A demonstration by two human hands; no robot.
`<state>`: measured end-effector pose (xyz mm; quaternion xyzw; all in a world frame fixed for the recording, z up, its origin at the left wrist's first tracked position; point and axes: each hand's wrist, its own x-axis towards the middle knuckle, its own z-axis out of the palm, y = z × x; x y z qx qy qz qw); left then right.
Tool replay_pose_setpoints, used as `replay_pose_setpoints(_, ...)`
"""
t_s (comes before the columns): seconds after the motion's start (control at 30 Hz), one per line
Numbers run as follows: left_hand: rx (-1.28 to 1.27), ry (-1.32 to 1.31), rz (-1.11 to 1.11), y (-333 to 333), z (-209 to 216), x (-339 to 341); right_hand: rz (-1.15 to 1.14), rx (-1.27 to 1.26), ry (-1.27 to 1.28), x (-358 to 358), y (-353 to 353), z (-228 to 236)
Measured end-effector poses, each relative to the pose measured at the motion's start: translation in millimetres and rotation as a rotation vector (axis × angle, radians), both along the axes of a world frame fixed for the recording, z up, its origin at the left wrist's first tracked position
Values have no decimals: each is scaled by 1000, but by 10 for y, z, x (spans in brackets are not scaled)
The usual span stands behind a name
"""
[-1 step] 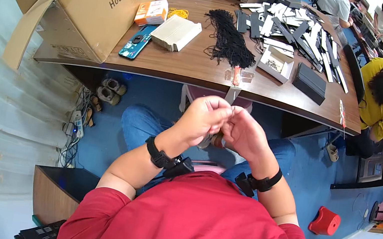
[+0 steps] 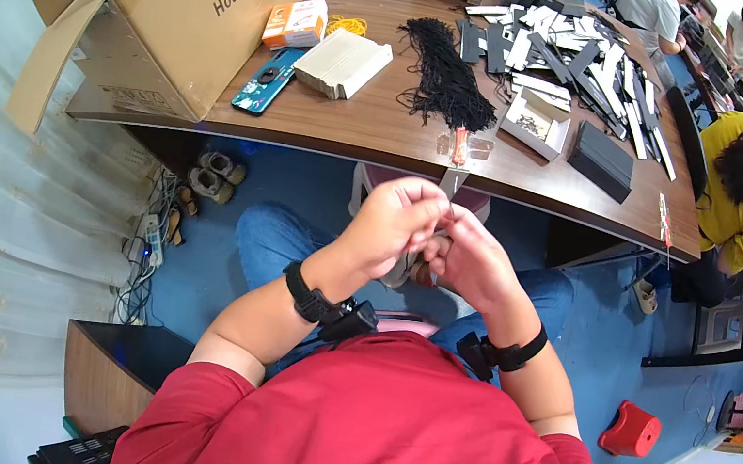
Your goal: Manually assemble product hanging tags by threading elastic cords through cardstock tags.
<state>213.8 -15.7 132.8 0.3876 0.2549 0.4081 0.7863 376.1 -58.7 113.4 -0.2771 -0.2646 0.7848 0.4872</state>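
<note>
The left hand (image 2: 401,222) and the right hand (image 2: 475,257) meet in mid-air just off the near edge of the surface (image 2: 358,134), above the person's lap. On each, thumb and forefinger are pressed together at the tips; whether something fine is pinched between them is too small to tell. Bringing the fingertips together in front of the chest probably suits close, two-handed handling.

Nearest to them is a flat pale strip (image 2: 453,183), jutting past the middle of the near edge. The orange-red piece (image 2: 460,147) behind it lies under clear tape on the surface, likely so that it does not shift. A bundle of black cords (image 2: 446,77) fans out from just behind that piece toward the far edge, presumably laid there to be within reach.

To the right of the cords, an open white box (image 2: 534,127) holds tiny bits, its walls seemingly there to stop them scattering. A black stack (image 2: 603,161) sits beside it, closer to the right corner, and behind both spreads a loose heap of black and white strips (image 2: 588,67). Left of the cords lies a stack of pale cards (image 2: 343,68), squared up perhaps for neatness, with a blue phone (image 2: 267,80) near the edge.
</note>
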Motion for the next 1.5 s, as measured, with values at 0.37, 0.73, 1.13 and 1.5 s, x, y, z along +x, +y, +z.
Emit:
replay_pose_setpoints(0.37,-12,-308,217,390,257,-440,158,172,-396,178,-139,-325)
replay_pose_setpoints(0.73,235,-77,588,526,141,-756,90,168,-568,489,-136,-85)
replay_pose_setpoints(1.13,224,334,581,384,8,-374,-318,992,-1275,275,-183,310)
replay_pose_setpoints(1.5,198,116,146,75,-106,183,-336,402,-973,21,-18,494)
